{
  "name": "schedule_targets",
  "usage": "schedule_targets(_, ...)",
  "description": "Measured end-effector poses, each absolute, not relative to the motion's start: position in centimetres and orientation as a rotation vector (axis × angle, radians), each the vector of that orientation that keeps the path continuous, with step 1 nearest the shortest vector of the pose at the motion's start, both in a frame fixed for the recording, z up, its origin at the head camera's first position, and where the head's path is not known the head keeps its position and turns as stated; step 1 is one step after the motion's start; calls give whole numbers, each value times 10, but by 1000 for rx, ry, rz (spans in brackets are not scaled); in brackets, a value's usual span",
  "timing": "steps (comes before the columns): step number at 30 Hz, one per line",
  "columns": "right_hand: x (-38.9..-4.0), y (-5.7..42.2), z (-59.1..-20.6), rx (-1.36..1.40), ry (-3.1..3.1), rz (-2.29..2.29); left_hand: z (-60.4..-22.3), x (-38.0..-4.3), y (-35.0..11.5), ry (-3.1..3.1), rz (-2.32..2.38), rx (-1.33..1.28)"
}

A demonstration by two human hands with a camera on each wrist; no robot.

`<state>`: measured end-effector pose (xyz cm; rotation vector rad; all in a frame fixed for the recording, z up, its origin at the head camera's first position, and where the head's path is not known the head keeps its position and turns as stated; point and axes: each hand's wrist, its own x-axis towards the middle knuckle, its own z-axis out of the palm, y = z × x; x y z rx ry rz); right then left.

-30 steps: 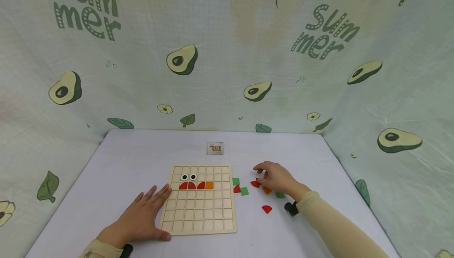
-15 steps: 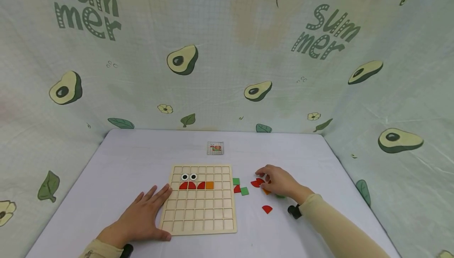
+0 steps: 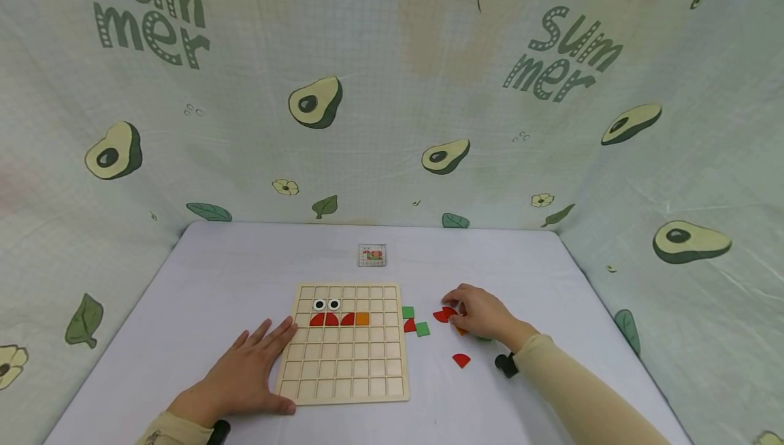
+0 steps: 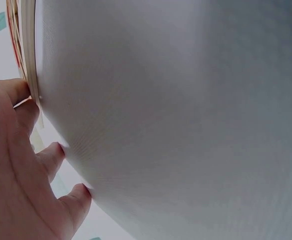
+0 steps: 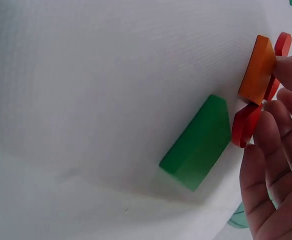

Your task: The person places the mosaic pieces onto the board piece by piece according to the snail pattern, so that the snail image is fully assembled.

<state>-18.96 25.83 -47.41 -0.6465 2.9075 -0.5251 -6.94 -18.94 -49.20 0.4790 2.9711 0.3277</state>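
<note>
In the head view my left hand [image 3: 248, 373] lies spread, fingertips at the left edge of a wooden grid board [image 3: 343, 390] and thumb at its lower left corner. On the board sit two eye discs [image 3: 327, 305], several red quarter-circle tiles [image 3: 331, 320] and an orange square tile [image 3: 362, 319]. My right hand [image 3: 486, 312] bends over loose tiles right of the board. The right wrist view shows its thumb tip at an orange tile [image 5: 258, 70] and a red tile [image 5: 283, 44] behind it. Its other fingertips are beside another red tile [image 5: 245, 125]; a green tile [image 5: 198, 145] lies nearby.
Green square tiles [image 3: 422, 329] and a red tile [image 3: 410, 326] lie along the board's right edge. A red quarter-circle [image 3: 461, 360] lies nearer the front. Behind the board is a small picture card [image 3: 371, 255]. Patterned cloth [image 3: 380, 91] hangs behind the white table [image 3: 245, 268].
My right hand has shifted slightly right and down over the loose tiles, and more of the red tiles by its fingertips shows. My left hand stays at the board.
</note>
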Motion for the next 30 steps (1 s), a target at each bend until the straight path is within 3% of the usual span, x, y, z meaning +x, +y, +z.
schedule_targets(30,-187,263,-482,-780,3000,-495,-496,-71,-191,2984,325,506)
